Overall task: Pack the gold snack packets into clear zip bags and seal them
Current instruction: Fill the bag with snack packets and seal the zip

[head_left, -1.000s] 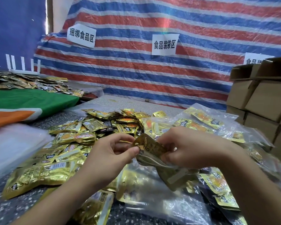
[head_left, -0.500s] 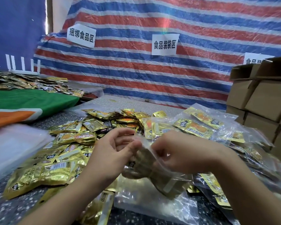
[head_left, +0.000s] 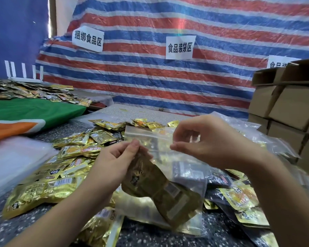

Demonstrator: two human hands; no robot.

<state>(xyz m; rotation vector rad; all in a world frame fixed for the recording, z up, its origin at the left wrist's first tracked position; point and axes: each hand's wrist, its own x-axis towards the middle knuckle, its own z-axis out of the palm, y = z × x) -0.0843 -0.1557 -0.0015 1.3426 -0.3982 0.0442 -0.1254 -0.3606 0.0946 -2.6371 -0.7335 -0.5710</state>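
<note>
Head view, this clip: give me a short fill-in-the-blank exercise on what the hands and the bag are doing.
1. Both hands pinch the top edge of a clear ____ bag.
2. Inside the bag hangs a ____-coloured snack packet.
3. The left hand holds the bag's ____ end, the right hand the other.
4. Stacked at the right edge are brown cardboard ____.

Missing words: zip; gold; left; boxes

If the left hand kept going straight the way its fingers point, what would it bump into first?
Probably the clear zip bag it already pinches: the left hand points up and right, at the bag's top strip. Past that, likely the right hand pinching the same strip, though depth is hard to judge.
</note>
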